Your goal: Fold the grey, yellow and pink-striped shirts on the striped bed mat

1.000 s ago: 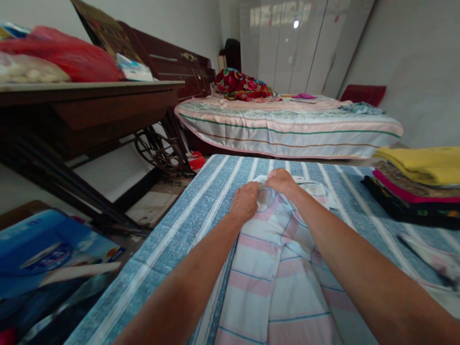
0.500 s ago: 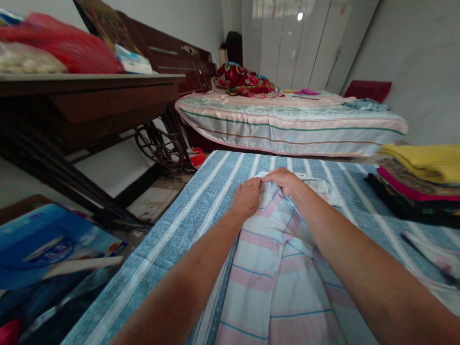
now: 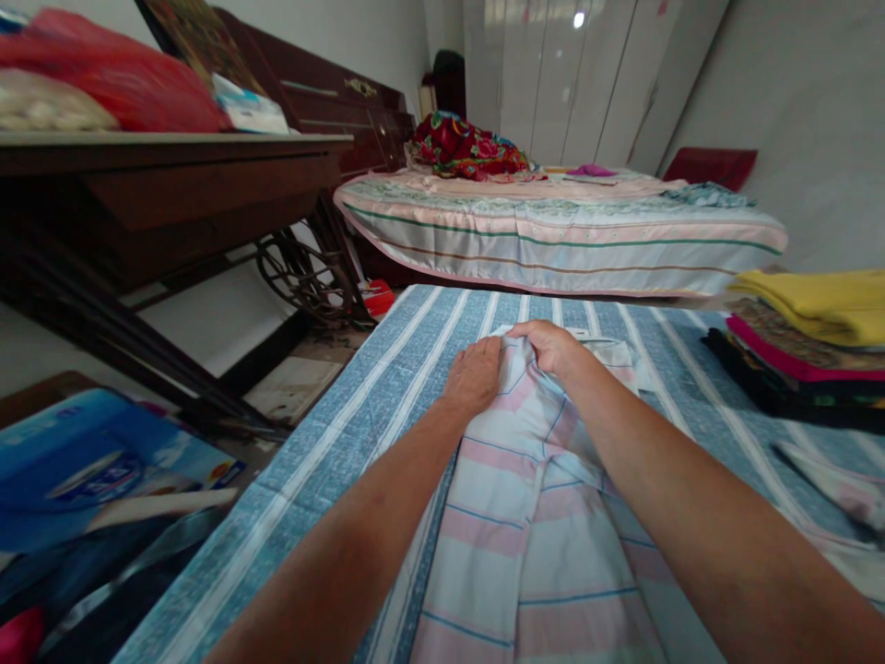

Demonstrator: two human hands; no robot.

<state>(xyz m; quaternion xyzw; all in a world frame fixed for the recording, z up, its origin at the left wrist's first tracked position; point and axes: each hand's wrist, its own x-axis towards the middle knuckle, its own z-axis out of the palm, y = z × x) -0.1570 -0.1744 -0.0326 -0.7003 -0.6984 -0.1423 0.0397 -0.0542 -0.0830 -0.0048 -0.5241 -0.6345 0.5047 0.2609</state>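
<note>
A pale blue and pink striped garment point(image 3: 484, 535) lies lengthwise on a blue-and-white striped cloth point(image 3: 359, 415). Its exact kind I cannot tell. At its far end, my right hand point(image 3: 549, 349) pinches the top edge of the fabric between thumb and fingers. My left hand point(image 3: 476, 373) rests along the garment's left edge, fingers stretched out and its fingertips close to the right hand's. Creases run through the fabric below the hands. Part of the garment's right side is hidden under my right forearm.
A stack of folded clothes point(image 3: 816, 341) stands on the right, yellow on top. Beyond is a bed point(image 3: 553, 235) with a red floral bundle point(image 3: 470, 148). To the left stand a sewing machine table point(image 3: 228, 175) and a blue package point(image 3: 103, 470).
The right hand has shifted very slightly, lifting and bunching the fabric at the garment's top edge a little. The left hand stays nearly in place; the view has tilted slightly.
</note>
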